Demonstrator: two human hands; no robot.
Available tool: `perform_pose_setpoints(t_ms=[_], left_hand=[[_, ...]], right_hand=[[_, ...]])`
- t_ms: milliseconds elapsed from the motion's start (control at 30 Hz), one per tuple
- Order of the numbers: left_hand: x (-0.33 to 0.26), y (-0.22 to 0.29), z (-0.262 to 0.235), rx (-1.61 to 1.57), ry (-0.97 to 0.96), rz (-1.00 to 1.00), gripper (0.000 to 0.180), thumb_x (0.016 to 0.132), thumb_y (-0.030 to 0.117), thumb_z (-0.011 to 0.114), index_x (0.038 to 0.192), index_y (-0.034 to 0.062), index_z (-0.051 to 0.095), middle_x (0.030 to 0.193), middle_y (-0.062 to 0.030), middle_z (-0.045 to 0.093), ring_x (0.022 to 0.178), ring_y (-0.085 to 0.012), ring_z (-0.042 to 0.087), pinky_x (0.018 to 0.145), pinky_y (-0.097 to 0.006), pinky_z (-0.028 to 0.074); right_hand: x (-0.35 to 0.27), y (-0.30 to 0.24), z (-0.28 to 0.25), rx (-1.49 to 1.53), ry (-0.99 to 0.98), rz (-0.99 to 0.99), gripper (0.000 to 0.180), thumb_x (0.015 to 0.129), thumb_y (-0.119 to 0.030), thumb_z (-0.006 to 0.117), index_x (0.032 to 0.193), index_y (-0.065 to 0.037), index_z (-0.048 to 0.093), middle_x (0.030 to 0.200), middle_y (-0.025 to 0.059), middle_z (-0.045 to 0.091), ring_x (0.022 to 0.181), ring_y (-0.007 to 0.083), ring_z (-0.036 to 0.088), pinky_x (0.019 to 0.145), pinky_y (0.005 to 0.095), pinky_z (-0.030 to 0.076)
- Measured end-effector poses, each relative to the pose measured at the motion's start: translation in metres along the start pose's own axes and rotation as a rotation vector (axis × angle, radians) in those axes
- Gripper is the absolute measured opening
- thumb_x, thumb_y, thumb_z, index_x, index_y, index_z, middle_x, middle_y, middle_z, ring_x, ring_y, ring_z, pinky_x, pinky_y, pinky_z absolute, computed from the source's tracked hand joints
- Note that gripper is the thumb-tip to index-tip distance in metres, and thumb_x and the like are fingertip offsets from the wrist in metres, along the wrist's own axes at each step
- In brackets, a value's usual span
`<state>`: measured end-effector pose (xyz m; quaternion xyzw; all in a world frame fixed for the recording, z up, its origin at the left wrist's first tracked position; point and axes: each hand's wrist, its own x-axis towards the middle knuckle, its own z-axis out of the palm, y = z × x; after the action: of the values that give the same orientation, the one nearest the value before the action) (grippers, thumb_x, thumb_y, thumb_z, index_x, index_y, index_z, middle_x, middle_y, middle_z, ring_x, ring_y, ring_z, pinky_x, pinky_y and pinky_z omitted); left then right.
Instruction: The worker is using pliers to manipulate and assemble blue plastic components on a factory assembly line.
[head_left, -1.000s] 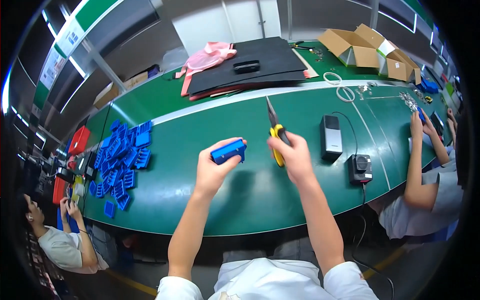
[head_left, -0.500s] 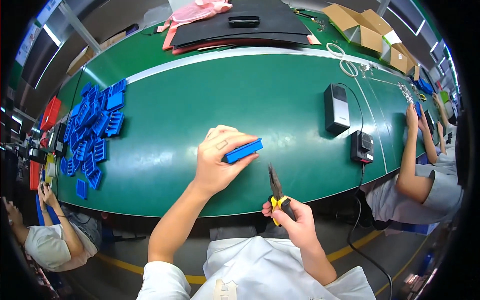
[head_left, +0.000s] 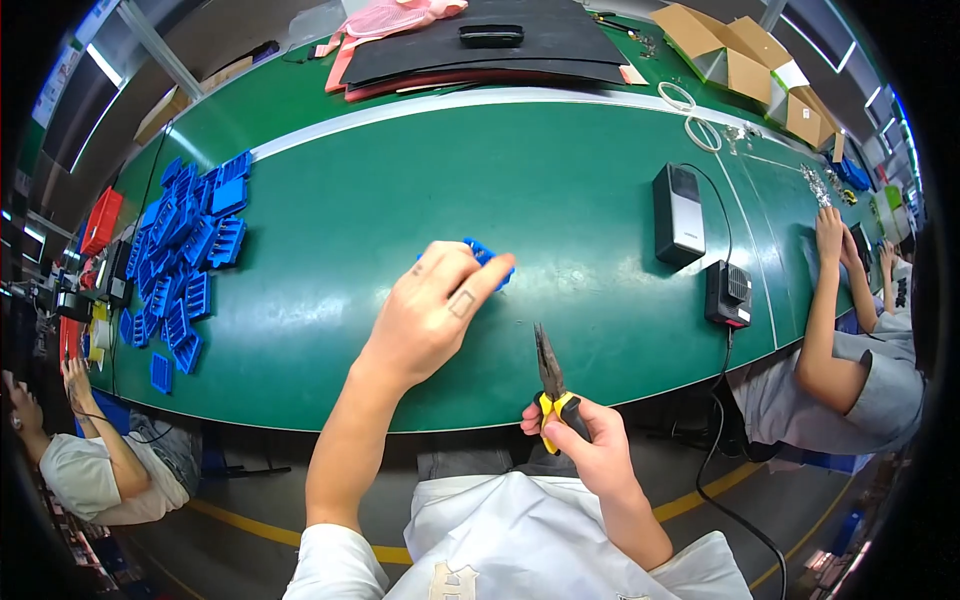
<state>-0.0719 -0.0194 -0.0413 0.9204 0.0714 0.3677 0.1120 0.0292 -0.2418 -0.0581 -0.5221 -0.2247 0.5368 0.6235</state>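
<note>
My left hand [head_left: 437,310] reaches out over the green table [head_left: 560,180] and holds a blue plastic part [head_left: 482,254], mostly hidden under my fingers. My right hand [head_left: 585,445] is pulled back to the table's near edge and grips yellow-handled pliers [head_left: 550,378], their closed jaws pointing away from me. A pile of several similar blue plastic parts [head_left: 190,250] lies at the table's left.
A black box [head_left: 678,212] and a small black device [head_left: 729,294] with a cable sit at right. Black mats [head_left: 500,50], pink cloth [head_left: 395,20] and cardboard boxes [head_left: 745,60] lie at the back. One person sits at right [head_left: 840,350], another at lower left [head_left: 90,460].
My left hand has pushed the blue part farther out over the table. My right hand with the pliers has drawn back from mid-table to the near edge.
</note>
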Motion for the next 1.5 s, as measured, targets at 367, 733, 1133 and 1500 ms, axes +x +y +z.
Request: perform_pose_setpoints(t_ms=[367,733,1133,1500], left_hand=[[-0.002,-0.005,0.004,-0.433,0.323,-0.367,0.034,0.059,-0.013,0.067,0.067,0.0024,0.038,0.078,-0.0089,0.047,0.075,-0.0198,0.055,0.077,-0.037,0.054],[-0.003,-0.003,0.002,-0.571,0.068,-0.449,0.03,0.059,-0.003,0.082,0.085,0.002,0.068,0.081,-0.0069,0.06,0.084,-0.0179,0.059,0.078,-0.028,0.048],[0.001,0.004,0.008,-0.656,0.219,-0.409,0.033,0.066,-0.01,0.071,0.095,0.0025,0.061,0.09,-0.0083,0.063,0.096,-0.0254,0.064,0.082,-0.034,0.051],[0.0,0.004,0.004,-0.516,0.222,-0.257,0.028,0.071,-0.01,0.068,0.096,0.0024,0.066,0.099,-0.0118,0.066,0.093,-0.0239,0.066,0.078,-0.031,0.053]], right_hand=[[0.008,-0.009,0.001,-0.057,0.013,-0.114,0.007,0.087,0.001,0.059,0.092,0.006,0.058,0.099,0.0104,0.06,0.092,0.0167,0.061,0.084,0.0292,0.05],[0.018,0.0,0.003,-0.245,0.015,-0.209,0.011,0.086,-0.002,0.061,0.094,0.005,0.06,0.091,0.0055,0.059,0.075,0.0092,0.052,0.069,0.0221,0.042],[0.023,-0.002,0.003,-0.331,0.017,-0.302,0.014,0.085,-0.002,0.062,0.097,0.006,0.06,0.093,0.007,0.061,0.078,0.0117,0.056,0.07,0.0232,0.045],[0.028,-0.004,0.009,-0.399,0.043,-0.287,0.014,0.084,-0.003,0.063,0.095,0.006,0.062,0.087,0.0079,0.061,0.074,0.0123,0.056,0.067,0.0239,0.044]])
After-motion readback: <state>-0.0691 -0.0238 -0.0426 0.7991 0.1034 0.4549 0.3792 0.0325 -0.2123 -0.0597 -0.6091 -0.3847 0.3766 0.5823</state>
